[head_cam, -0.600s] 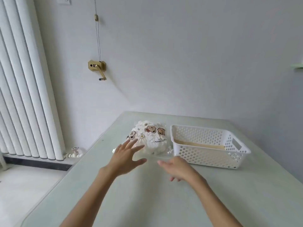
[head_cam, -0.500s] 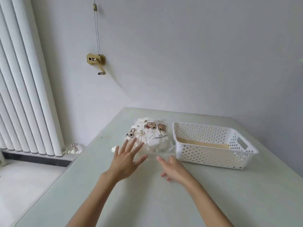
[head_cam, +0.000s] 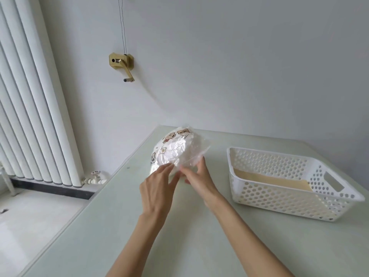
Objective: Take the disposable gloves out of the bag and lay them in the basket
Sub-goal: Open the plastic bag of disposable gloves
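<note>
Both hands on the bag (head_cam: 175,148) at centre frame, bag tipped up on edge off the pale green table (head_cam: 103,226), bear-print face turned toward the upper left, clear mouth flap pointing lower right. Left hand (head_cam: 157,188) reaching in from below with fingers fairly straight and together, tips touching the lower side of the bag; whether anything is pinched there, impossible to tell. Right hand (head_cam: 197,176) curled at the mouth edge, thumb and fingertips seemingly pinching the clear film of the opening. Disposable gloves (head_cam: 177,150) all inside, a crumpled white wad pressed against the plastic. Basket (head_cam: 289,180) at the right of the frame, well apart from the bag, white and perforated, a tan sheet lying on its bottom, no gloves in it yet.

Step in hand, by the look of it: getting the mouth open. Best done with a pinch on each lip of the film, pulled apart gently, not yanked; thin plastic likely to stretch or tear. Worth keeping the mouth upward or toward the basket, so the wad cannot spill onto the table. Then reaching in, gripping the whole bundle rather than one loose glove, since slippery film gloves likely to trail out in a string.
</note>
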Motion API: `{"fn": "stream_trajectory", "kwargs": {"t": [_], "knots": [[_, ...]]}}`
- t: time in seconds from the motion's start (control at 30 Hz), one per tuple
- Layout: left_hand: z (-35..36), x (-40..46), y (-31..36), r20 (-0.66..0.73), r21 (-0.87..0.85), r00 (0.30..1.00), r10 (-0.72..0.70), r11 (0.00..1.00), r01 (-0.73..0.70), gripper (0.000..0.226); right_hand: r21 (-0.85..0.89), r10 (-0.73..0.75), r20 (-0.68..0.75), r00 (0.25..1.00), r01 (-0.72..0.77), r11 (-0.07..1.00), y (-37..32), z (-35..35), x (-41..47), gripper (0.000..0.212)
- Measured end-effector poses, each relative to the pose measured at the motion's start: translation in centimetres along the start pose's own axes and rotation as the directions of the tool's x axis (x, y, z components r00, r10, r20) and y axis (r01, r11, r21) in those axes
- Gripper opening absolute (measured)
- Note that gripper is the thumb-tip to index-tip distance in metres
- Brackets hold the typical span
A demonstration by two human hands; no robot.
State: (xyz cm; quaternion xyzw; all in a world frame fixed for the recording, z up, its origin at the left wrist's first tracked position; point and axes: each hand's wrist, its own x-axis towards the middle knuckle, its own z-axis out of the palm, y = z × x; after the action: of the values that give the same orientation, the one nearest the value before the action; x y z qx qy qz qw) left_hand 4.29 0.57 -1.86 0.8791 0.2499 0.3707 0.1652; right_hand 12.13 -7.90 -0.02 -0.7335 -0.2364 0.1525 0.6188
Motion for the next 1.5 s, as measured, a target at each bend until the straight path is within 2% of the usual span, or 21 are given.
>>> {"fn": "stream_trajectory", "kwargs": {"t": [0.07,0.2,0.27,0.43,0.53,0.67,0.77,0.87,0.97,1.07,1.17,1.3,1.37,1.43,1.5], "knots": [[0.0,0.3,0.1,0.023,-0.006,0.999,-0.032,0.999,0.032,0.026,-0.011,0.011,0.017,1.000,-0.011,1.000,0.6,-0.1,-0.5,0.071],[0.1,0.9,1.0,0.177,0.028,0.983,-0.048,0.999,0.044,0.028,-0.064,0.028,-0.106,0.994,-0.035,0.997,3.0,-1.1,-1.7,0.024],[0.4,0.9,2.1,0.204,0.073,0.978,-0.044,0.997,0.030,0.029,-0.150,-0.011,-0.182,0.983,-0.017,0.988,3.7,-1.7,-2.3,0.012],[-0.2,-0.1,4.4,0.139,0.149,0.990,0.002,0.989,-0.023,0.030,-0.170,-0.218,-0.367,0.904,0.166,0.971,4.3,-2.1,-2.8,0.024],[-1.4,0.1,4.3,0.112,0.098,0.992,-0.061,0.994,0.050,0.027,-0.064,-0.270,-0.322,0.907,0.264,0.962,3.0,-1.2,-2.8,0.028],[-2.8,0.3,2.8,0.066,0.013,0.990,-0.122,0.993,0.121,0.026,0.176,-0.213,-0.163,0.963,0.241,0.955,-0.6,-0.3,-2.4,0.026],[-3.6,0.2,2.9,0.037,-0.003,0.993,-0.115,0.993,0.115,0.025,0.201,-0.205,-0.093,0.974,0.220,0.955,-1.5,-0.2,-2.3,0.025],[-3.5,-0.1,3.7,0.056,0.054,0.997,-0.057,0.997,0.054,0.024,0.119,-0.197,-0.187,0.962,0.221,0.968,-1.0,-1.0,-2.8,0.015],[-2.7,-0.8,4.7,0.153,0.098,0.988,0.030,0.994,-0.045,0.026,0.036,-0.142,-0.304,0.942,0.160,0.986,0.1,-2.5,-4.0,0.025],[-2.2,-1.6,5.4,0.195,0.156,0.977,0.085,0.981,-0.117,0.027,0.028,-0.106,-0.315,0.943,0.121,0.992,1.4,-3.4,-5.4,0.030],[-1.7,-2.0,5.7,0.194,0.136,0.973,0.127,0.979,-0.155,0.040,-0.017,-0.138,-0.308,0.941,0.140,0.990,2.0,-3.5,-6.3,0.030],[-1.2,-1.6,5.7,0.246,0.015,0.946,0.211,0.975,-0.222,0.027,-0.019,-0.109,-0.261,0.959,0.108,0.994,2.0,-3.2,-6.8,0.030],[-1.2,-1.4,5.3,0.296,-0.064,0.934,0.200,0.980,-0.189,0.021,0.045,-0.022,-0.289,0.957,0.037,0.998,2.1,-3.4,-6.9,0.030],[-1.4,-1.2,4.7,0.342,-0.096,0.918,0.201,0.979,-0.179,0.021,0.219,0.108,-0.311,0.944,-0.040,0.975,2.1,-3.6,-6.9,0.028],[-1.5,-0.9,4.3,0.359,-0.143,0.916,0.179,0.980,-0.135,0.023,0.341,0.160,-0.329,0.931,-0.041,0.939,1.9,-4.1,-7.1,0.020]]}}
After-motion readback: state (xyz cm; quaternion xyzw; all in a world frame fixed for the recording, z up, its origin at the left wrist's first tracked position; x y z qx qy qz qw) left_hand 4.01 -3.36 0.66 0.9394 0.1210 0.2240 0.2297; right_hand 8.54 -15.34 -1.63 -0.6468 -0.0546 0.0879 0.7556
